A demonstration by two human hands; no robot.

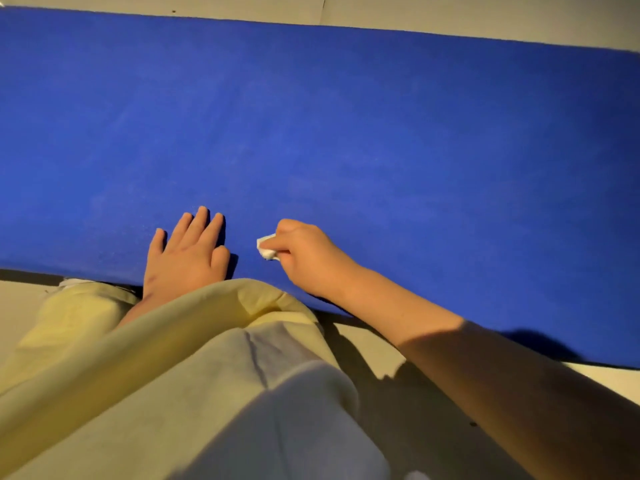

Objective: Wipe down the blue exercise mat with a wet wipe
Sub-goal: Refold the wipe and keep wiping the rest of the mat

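The mat (346, 133), deep blue, is laid flat on the floor (450, 22) and fills most of the view from the left edge to the right. Its far edge is bordered by a pale strip of floor and its near edge by another, on which hard shadows are cast. The lower left is taken up by pale yellow cloth (173, 375), worn by the person and drawn over a bent knee, whose front reaches just over the mat's near edge. The right forearm (467, 368) is stretched from the lower right corner up across that near edge, partly lit and partly in shadow. The left hand (185, 252) is laid palm down on the mat just beyond the knee, close to the near edge. Its fingers are held straight and slightly spread, with the thumb set out to the right. The right hand (308, 258) is placed just to the right of it, not touching it, with its fingers curled under. The wipe (266, 247), a small crumpled white wad, is pinched in those curled fingers and held down at the mat's surface, near the near edge and between the two hands. Only its left end is shown beyond the fingertips. How hard it is pressed cannot be told.
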